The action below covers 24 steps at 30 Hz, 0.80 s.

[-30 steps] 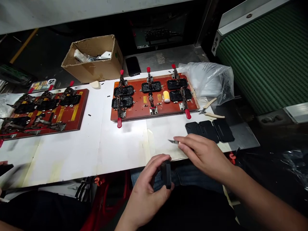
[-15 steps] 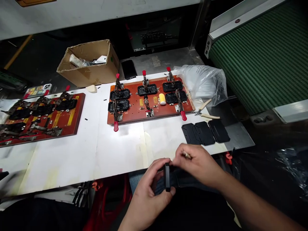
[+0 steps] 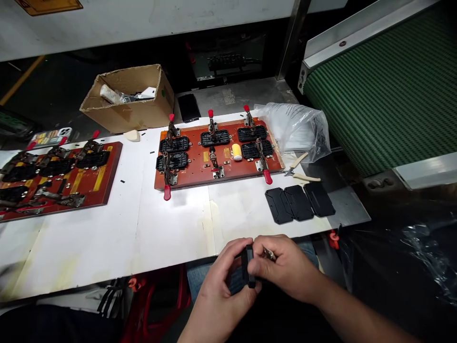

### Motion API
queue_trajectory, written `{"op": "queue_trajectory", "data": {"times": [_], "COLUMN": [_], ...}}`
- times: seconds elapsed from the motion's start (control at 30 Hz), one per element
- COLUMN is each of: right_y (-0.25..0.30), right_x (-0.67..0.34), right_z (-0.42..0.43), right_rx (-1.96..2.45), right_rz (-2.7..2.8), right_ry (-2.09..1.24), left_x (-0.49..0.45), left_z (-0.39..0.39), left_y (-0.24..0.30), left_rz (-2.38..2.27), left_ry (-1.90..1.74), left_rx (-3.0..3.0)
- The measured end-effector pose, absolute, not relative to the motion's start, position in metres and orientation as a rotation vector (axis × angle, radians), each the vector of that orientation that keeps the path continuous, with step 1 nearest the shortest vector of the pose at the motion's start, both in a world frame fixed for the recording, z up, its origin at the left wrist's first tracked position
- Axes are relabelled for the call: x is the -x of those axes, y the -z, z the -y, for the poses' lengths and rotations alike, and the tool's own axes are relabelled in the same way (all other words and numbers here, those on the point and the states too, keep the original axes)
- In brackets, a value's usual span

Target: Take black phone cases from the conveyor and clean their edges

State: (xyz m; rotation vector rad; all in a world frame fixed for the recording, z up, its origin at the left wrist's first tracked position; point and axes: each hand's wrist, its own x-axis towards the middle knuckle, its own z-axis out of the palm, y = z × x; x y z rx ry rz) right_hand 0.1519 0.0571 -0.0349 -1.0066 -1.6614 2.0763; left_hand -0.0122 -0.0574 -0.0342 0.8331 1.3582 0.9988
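Observation:
My left hand is closed around a small black plastic part, held edge-on just below the table's front edge. My right hand is closed on a small metal blade tool and touches the same black part. Three flat black plastic parts lie side by side on the white table just beyond my right hand. Farther back sits a red-brown clamp fixture loaded with several black parts and red-handled toggle clamps.
A second clamp fixture lies at the left. A cardboard box stands behind, a clear plastic bag and small cutters at the right. A green conveyor belt runs along the right side. A phone lies beyond the fixture.
My right hand has drawn the blade tool back from the table to the black part in my left hand. The view has tilted slightly downward.

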Motion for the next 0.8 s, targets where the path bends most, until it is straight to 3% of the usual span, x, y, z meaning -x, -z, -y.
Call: {"op": "queue_trajectory", "data": {"times": [0.13,0.3,0.47,0.63,0.8], "right_y": [0.034,0.031,0.041,0.052,0.088], "right_x": [-0.155,-0.156,-0.160,-0.172,-0.190], "right_z": [-0.061,-0.062,-0.066,-0.054,-0.038], "right_rx": [1.212,1.035,1.121,0.958,0.875], "right_rz": [1.722,1.829,1.878,2.030,2.112], "right_ry": [-1.746,-1.968,-1.662,-1.788,-1.345], "left_x": [0.010,0.010,0.011,0.002,-0.003], "left_z": [0.056,0.059,0.061,0.058,0.049], "left_y": [0.037,0.041,0.042,0.037,0.039], "left_rz": [-1.408,-1.564,-1.508,-1.382,-1.310], "left_ry": [-0.987,-1.002,-1.035,-1.347,-1.542], "left_rx": [-0.839,-0.974,-0.809,-0.458,-0.360]}}
